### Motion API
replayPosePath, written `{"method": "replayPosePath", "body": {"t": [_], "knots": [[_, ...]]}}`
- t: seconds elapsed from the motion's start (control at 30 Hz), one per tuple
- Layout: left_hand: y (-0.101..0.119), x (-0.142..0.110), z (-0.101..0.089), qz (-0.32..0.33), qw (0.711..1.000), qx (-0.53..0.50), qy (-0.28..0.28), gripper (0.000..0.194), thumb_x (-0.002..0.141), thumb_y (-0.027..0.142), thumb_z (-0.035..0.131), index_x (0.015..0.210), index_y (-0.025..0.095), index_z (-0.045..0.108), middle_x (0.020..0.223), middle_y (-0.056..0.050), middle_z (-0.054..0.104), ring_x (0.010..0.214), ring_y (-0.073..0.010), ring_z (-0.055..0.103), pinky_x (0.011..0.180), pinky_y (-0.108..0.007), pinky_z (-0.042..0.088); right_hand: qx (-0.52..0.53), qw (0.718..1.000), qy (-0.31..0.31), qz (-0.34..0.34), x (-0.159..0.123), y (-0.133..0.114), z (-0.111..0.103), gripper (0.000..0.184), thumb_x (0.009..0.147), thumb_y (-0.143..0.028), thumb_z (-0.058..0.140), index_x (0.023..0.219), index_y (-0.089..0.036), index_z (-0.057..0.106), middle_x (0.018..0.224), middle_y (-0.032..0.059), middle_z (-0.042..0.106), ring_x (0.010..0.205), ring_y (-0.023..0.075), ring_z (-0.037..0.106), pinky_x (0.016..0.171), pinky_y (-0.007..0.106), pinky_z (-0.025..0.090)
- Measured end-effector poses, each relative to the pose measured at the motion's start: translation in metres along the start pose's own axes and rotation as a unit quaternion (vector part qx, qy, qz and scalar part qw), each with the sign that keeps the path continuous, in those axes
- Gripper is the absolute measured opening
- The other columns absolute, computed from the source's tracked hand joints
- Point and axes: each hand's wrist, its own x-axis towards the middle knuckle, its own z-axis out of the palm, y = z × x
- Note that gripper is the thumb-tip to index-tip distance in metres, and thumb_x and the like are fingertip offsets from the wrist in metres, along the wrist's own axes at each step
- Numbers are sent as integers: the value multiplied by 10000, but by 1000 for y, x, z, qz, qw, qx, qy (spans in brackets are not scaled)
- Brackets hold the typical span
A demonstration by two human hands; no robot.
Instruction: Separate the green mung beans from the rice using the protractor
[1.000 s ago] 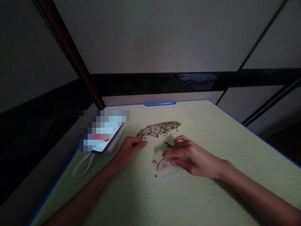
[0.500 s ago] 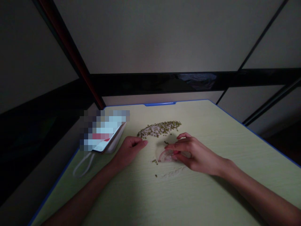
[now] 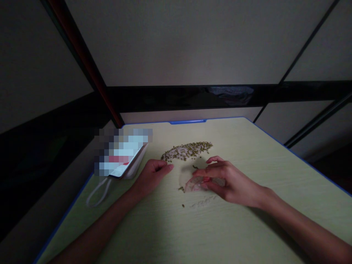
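My right hand (image 3: 224,181) is closed on a small pinkish translucent piece (image 3: 192,184), like a flat scoop or bit of plastic, whose edge rests on the pale green table (image 3: 247,146). A few green beans (image 3: 180,189) lie just left of it. Farther back lies a long pile of green beans mixed with white grains (image 3: 187,150). My left hand (image 3: 152,176) rests on the table left of the pile, fingers curled into a loose fist with nothing seen inside. A faint smear of white grains (image 3: 203,201) lies in front of my right hand.
A phone with a lit screen (image 3: 121,156) leans on a white case at the table's left edge, with a white cord loop (image 3: 96,192) trailing toward me. The table has a blue rim (image 3: 187,121). Dark metal frame bars (image 3: 192,96) stand behind it.
My right hand with the pinkish piece moved away from me toward the bean pile, then settled back slightly. The left hand has stayed still.
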Motion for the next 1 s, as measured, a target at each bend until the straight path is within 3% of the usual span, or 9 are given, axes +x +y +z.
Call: {"method": "replayPosePath", "body": {"t": [0.57,1.0], "knots": [[-1,0,0,6,1000,-3,-4,360,649,401,455,429,207,247,458,71,198,453,-73,232,437,-234,168,-30,999,19,26,0,2,2,368,749,-112,507,1082,-216,625,712,26,669,637,150,538,739,336,388],[-1,2,0,12,1000,4,-4,358,654,389,454,424,206,249,455,71,195,450,-73,235,439,-237,170,-46,996,50,55,2,4,5,284,765,-123,518,1012,-183,645,808,32,704,683,158,581,803,355,367]]}}
